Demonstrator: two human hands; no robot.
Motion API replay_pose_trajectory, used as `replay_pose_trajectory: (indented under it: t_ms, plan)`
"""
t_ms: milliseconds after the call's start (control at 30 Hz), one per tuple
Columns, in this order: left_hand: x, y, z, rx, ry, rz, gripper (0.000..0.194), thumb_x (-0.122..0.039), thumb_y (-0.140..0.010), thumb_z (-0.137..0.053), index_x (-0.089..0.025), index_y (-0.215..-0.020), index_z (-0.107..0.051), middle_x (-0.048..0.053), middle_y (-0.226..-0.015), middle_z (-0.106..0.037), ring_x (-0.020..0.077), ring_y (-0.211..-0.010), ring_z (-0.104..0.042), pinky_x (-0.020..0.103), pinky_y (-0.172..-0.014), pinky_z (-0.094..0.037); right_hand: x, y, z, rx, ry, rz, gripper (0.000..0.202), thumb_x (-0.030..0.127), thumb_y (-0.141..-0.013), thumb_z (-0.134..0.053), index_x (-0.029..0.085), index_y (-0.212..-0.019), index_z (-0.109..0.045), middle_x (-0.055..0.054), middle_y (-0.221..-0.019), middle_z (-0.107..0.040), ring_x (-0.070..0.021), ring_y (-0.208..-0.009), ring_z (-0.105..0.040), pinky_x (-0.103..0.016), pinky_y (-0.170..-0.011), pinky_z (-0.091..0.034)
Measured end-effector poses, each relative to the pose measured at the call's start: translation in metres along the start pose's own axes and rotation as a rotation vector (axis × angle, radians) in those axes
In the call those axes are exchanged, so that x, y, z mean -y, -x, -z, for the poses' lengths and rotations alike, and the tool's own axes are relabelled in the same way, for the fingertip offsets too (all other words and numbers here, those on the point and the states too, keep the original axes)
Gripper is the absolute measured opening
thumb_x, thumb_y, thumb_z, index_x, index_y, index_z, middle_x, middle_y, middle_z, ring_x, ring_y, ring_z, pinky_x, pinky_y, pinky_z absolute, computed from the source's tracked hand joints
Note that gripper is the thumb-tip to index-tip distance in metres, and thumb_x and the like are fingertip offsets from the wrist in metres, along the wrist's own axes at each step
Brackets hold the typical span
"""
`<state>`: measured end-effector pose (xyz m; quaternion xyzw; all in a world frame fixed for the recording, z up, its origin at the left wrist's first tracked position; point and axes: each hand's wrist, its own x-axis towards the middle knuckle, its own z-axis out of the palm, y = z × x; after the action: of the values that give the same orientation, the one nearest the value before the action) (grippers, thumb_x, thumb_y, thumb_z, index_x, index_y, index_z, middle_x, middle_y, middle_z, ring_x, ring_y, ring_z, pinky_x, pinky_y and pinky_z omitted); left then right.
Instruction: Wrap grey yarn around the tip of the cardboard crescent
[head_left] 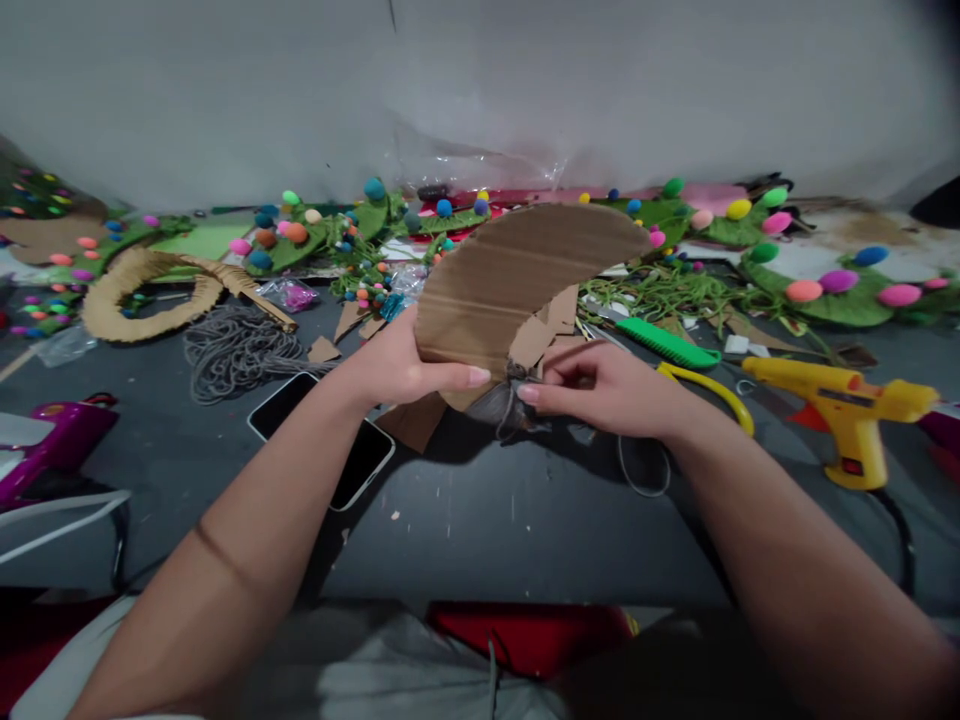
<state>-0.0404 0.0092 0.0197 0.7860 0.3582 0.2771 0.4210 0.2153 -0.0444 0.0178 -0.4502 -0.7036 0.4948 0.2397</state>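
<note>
A curved brown cardboard piece point(495, 290) is raised above the dark table, its wide arc bending to the right. My left hand point(409, 365) grips its left edge, thumb lying across the front and the other fingers hidden behind. Grey yarn point(491, 405) wraps the lower end of the cardboard. At that wrapped end my right hand point(592, 385) pinches the grey yarn between thumb and fingers. A loose strand of the yarn loops down on the table below my right wrist. Beyond my left forearm lies a tangled heap of grey yarn point(240, 350).
A phone point(364, 465) lies under my left forearm. On the right are a yellow glue gun point(855, 400), a green cutter point(667, 343) and yellow-handled scissors point(720, 395). A purple glue gun point(67, 440) sits left. Behind are a cardboard ring point(101, 305) and leaves with coloured balls point(836, 285).
</note>
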Motion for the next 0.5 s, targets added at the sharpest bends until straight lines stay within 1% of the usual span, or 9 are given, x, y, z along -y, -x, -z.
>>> replay_pose_trajectory:
  t_ms: [67,133,167,200,267,300,367,433,500]
  plan:
    - [0.0013,0.0002,-0.0006,0.000,-0.016,0.022,0.053,-0.040,-0.067,-0.084,-0.014,-0.109,-0.065,0.011,-0.107,-0.074,0.0301,-0.099,-0.071,0.041,-0.086,-0.060,0.0029,0.0009,0.0000,-0.045,-0.099,0.097,0.043,0.047,-0.087,-0.072,0.018,-0.057,-0.060,-0.002,-0.069,-0.052,-0.0128,-0.066,-0.046,-0.028,-0.058,-0.035]
    - [0.0018,0.0004,-0.0014,0.009,-0.014,0.033,0.053,-0.041,-0.067,-0.083,-0.014,-0.109,-0.065,0.010,-0.106,-0.074,0.0298,-0.098,-0.071,0.040,-0.086,-0.060,0.0047,0.0004,-0.0013,-0.149,-0.324,0.226,0.038,0.041,-0.089,-0.069,0.019,-0.059,-0.065,-0.003,-0.075,-0.055,-0.0149,-0.075,-0.051,-0.029,-0.066,-0.041]
    - [0.0015,0.0005,-0.0017,0.013,-0.008,0.033,0.054,-0.042,-0.067,-0.083,-0.014,-0.110,-0.064,0.010,-0.107,-0.074,0.0298,-0.099,-0.071,0.041,-0.087,-0.060,0.0050,-0.0004,-0.0020,-0.206,-0.448,0.281,0.036,0.039,-0.088,-0.070,0.020,-0.058,-0.066,-0.004,-0.077,-0.055,-0.0155,-0.079,-0.052,-0.029,-0.070,-0.043]
    - [0.0009,0.0006,-0.0017,0.011,-0.002,0.033,0.056,-0.042,-0.067,-0.083,-0.014,-0.112,-0.063,0.010,-0.108,-0.074,0.0299,-0.100,-0.070,0.041,-0.087,-0.059,0.0047,-0.0014,-0.0026,-0.250,-0.565,0.316,0.035,0.037,-0.086,-0.071,0.020,-0.056,-0.065,-0.004,-0.078,-0.055,-0.0156,-0.081,-0.052,-0.029,-0.071,-0.044]
    - [-0.0011,0.0005,-0.0010,-0.004,-0.003,0.028,0.058,-0.043,-0.067,-0.083,-0.014,-0.113,-0.062,0.011,-0.110,-0.073,0.0303,-0.102,-0.070,0.041,-0.088,-0.059,0.0031,-0.0033,-0.0028,-0.273,-0.696,0.297,0.036,0.039,-0.082,-0.074,0.020,-0.053,-0.062,-0.004,-0.076,-0.055,-0.0153,-0.078,-0.052,-0.030,-0.073,-0.046]
    - [-0.0020,0.0004,-0.0003,-0.014,-0.008,0.021,0.058,-0.042,-0.067,-0.084,-0.014,-0.113,-0.062,0.011,-0.110,-0.073,0.0304,-0.102,-0.070,0.041,-0.088,-0.059,0.0020,-0.0038,-0.0023,-0.270,-0.700,0.269,0.039,0.041,-0.082,-0.074,0.020,-0.053,-0.059,-0.003,-0.073,-0.055,-0.0151,-0.075,-0.052,-0.030,-0.072,-0.046]
    - [-0.0027,0.0001,0.0011,-0.021,-0.015,-0.005,0.056,-0.041,-0.067,-0.084,-0.014,-0.111,-0.063,0.011,-0.108,-0.073,0.0300,-0.100,-0.070,0.040,-0.087,-0.059,0.0000,-0.0034,-0.0001,-0.249,-0.595,0.183,0.042,0.047,-0.083,-0.074,0.020,-0.056,-0.058,-0.002,-0.066,-0.052,-0.0140,-0.065,-0.048,-0.030,-0.065,-0.043]
    - [-0.0015,0.0000,0.0020,-0.021,-0.024,-0.018,0.053,-0.041,-0.067,-0.084,-0.015,-0.108,-0.065,0.011,-0.105,-0.074,0.0297,-0.098,-0.070,0.041,-0.086,-0.059,-0.0009,-0.0016,0.0025,-0.202,-0.408,0.070,0.039,0.052,-0.084,-0.074,0.020,-0.063,-0.062,-0.001,-0.062,-0.051,-0.0127,-0.058,-0.042,-0.029,-0.056,-0.036]
    - [0.0018,0.0001,0.0019,-0.026,-0.043,0.003,0.052,-0.041,-0.066,-0.085,-0.015,-0.107,-0.066,0.010,-0.104,-0.074,0.0302,-0.096,-0.070,0.042,-0.084,-0.060,0.0001,0.0007,0.0043,-0.120,-0.238,-0.043,0.037,0.054,-0.081,-0.076,0.020,-0.072,-0.069,-0.002,-0.065,-0.056,-0.0121,-0.056,-0.041,-0.029,-0.052,-0.031]
